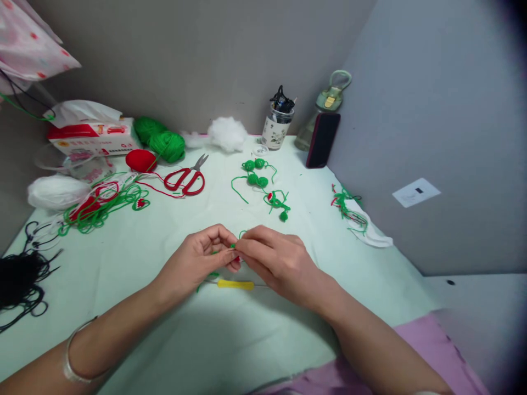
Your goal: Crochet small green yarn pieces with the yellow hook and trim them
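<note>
My left hand [209, 253] and my right hand [276, 260] meet at the middle of the table, fingertips pinched together. Between them is a small green and red crochet piece [236, 258], mostly covered by the fingers. A loop of green yarn sticks up behind the right fingertips. On the cloth just below the hands lies a crochet hook with a yellow handle [235, 284]; its right end passes under my right hand. Farther back lie several green crocheted balls [257, 180] with yarn tails, and a green and red crocheted piece [276, 201].
Red-handled scissors [190, 178], green yarn balls [167, 145], a red yarn ball [141, 161] and tangled yarn [102, 206] lie at left. Black yarn [20, 280] is nearer. White stuffing [228, 134], a pen cup [277, 127], a bottle [313, 123] and a phone [323, 140] line the back.
</note>
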`<state>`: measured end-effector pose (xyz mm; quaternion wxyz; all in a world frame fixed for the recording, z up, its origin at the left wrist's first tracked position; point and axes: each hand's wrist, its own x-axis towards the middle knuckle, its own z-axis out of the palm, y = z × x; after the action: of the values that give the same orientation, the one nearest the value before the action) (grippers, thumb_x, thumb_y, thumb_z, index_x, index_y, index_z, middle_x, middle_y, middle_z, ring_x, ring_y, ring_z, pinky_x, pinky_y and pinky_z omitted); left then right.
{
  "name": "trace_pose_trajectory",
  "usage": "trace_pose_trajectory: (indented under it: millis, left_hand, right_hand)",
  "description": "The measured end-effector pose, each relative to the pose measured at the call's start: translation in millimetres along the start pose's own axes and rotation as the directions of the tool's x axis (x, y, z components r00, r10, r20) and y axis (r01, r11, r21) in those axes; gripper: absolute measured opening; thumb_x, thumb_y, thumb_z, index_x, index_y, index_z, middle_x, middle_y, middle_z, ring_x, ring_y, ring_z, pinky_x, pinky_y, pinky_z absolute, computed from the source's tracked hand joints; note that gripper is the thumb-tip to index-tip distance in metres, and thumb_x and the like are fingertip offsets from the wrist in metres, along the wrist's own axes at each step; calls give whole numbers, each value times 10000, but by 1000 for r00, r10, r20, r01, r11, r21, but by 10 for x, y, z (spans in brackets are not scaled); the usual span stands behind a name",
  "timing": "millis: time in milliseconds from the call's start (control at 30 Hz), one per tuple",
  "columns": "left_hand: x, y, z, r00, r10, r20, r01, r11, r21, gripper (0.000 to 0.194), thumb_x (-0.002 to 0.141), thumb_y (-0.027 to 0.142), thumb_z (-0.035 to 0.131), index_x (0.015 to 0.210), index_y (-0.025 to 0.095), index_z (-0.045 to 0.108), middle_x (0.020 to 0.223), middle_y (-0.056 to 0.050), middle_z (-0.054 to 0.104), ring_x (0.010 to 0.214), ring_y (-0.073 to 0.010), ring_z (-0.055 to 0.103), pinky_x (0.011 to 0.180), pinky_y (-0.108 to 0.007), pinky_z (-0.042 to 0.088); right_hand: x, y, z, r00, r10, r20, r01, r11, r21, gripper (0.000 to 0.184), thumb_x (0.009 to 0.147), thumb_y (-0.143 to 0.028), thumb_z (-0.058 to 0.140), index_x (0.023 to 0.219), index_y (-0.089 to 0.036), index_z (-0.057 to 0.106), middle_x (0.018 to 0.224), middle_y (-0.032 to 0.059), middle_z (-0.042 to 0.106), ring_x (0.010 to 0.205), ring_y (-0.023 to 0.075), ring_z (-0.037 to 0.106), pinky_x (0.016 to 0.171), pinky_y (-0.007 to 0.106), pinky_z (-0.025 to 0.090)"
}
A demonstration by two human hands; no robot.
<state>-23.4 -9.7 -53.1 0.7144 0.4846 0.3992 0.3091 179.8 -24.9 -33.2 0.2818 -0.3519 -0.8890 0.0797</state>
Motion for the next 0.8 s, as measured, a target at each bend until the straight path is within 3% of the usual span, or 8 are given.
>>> trace_pose_trajectory:
  millis: [100, 167, 233, 300, 433, 533, 633, 800]
  left_hand:
    - [-15, 30, 9, 1000, 11, 14, -11, 1000, 21, 187, 860, 342, 735, 878, 199, 616, 736, 22, 682, 721, -144, 666, 729, -263, 502]
    - [-19, 33, 13, 1000, 9, 5, -9, 999, 47, 198, 871, 366, 717, 875, 194, 617, 724, 16, 674, 708, -149, 661, 715, -270, 505]
    - [-16, 19, 11, 1000, 1, -7, -1, 998, 67, 210, 874, 379, 709, 885, 190, 617, 708, 13, 672, 686, -150, 653, 686, -267, 502]
    - [-9, -3, 4, 1000, -5, -5, 6, 998, 66, 210, 871, 373, 712, 901, 186, 619, 703, 10, 681, 666, -147, 651, 669, -264, 502]
    - [-9, -16, -20, 1000, -14, 9, 13, 999, 50, 172, 874, 337, 714, 918, 191, 634, 699, 12, 692, 653, -142, 654, 667, -266, 516]
    - [-19, 10, -34, 1000, -4, 30, 3, 999, 39, 156, 867, 325, 731, 926, 195, 667, 728, 11, 703, 689, -140, 665, 702, -269, 528]
    - [-22, 37, -39, 1000, 11, 16, -12, 999, 53, 157, 839, 314, 764, 926, 195, 708, 814, -9, 731, 767, -154, 687, 769, -285, 535]
    - [-28, 60, -45, 999, 17, 31, -20, 996, 81, 187, 841, 322, 761, 980, 203, 723, 918, -28, 738, 870, -193, 708, 851, -325, 536]
  right_hand:
    - [27, -41, -59, 991, 112, -77, -77, 930, 359, 104, 971, -179, 563, 950, -191, 665, 1095, 95, 708, 721, 104, 659, 586, 224, 502]
    - [44, -79, -105, 969, 245, 15, -186, 695, 694, 72, 979, -214, 566, 951, -192, 629, 990, 67, 722, 669, 96, 676, 571, 216, 537]
    - [54, -101, -157, 938, 303, 167, -287, 413, 864, 89, 996, -268, 549, 953, -197, 580, 857, 34, 722, 612, 110, 692, 528, 224, 555]
    - [56, -84, -212, 921, 337, 198, -301, 287, 909, 120, 993, -315, 559, 948, -205, 550, 764, 10, 711, 605, 135, 701, 536, 255, 575]
    - [54, 65, -307, 833, 541, -120, -150, 428, 891, 134, 984, -342, 566, 906, -236, 544, 596, -50, 588, 527, 119, 600, 545, 264, 541]
    - [57, 166, -341, 783, 571, -245, -173, 578, 797, 101, 987, -308, 567, 916, -242, 595, 582, -55, 534, 513, 109, 530, 508, 247, 467]
    - [58, 187, -345, 863, 473, -180, -250, 708, 660, 85, 955, -271, 632, 894, -222, 665, 683, -18, 604, 588, 116, 546, 543, 262, 458]
    - [33, 184, -302, 976, 213, -45, -178, 902, 394, 115, 958, -181, 615, 923, -220, 717, 880, 38, 623, 830, 149, 596, 695, 289, 494]
